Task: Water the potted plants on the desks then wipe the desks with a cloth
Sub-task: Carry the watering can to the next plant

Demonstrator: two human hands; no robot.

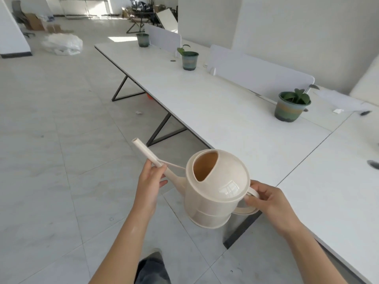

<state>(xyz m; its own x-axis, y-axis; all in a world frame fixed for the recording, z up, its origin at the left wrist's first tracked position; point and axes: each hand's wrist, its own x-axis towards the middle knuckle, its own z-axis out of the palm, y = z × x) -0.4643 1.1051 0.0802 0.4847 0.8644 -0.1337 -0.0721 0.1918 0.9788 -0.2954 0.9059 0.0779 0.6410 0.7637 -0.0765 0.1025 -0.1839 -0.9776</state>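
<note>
The left hand [150, 182] curls its fingers around the long spout of the cream plastic watering can [215, 189], while the right hand [268, 203] pinches its looped handle beside the long white desk [205, 103].

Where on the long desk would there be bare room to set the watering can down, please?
The widest bare stretch of the long desk lies between the middle pot and the nearest pot, from front edge to divider panel. Another lies between middle pot and far pot. It is crowded beside the nearest pot, where papers lie.
</note>
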